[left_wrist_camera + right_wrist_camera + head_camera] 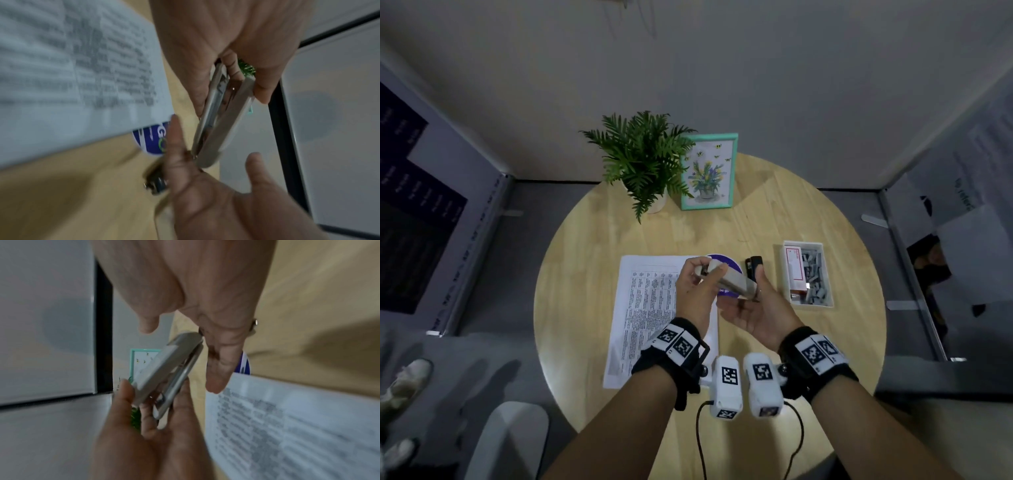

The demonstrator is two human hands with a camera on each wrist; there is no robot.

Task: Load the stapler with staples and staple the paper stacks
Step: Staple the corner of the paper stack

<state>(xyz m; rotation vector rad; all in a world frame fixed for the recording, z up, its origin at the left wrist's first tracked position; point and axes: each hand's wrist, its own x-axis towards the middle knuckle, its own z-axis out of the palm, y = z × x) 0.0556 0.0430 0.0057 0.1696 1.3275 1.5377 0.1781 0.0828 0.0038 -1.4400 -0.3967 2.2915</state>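
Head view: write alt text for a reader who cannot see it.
Above a round wooden table, the left hand grips the front end of a beige stapler while the right hand, fingers relaxed, supports its hinge end. A printed paper stack lies below; a white tray of staples sits right, a potted fern and framed picture behind.

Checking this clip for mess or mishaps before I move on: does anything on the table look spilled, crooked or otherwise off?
Little stands out. The staples lie in a loose jumble, but inside their white tray, beside a red-and-white box. The paper lies flat, its corner over a purple disc. The left hand holds the stapler above it; no damage shows.
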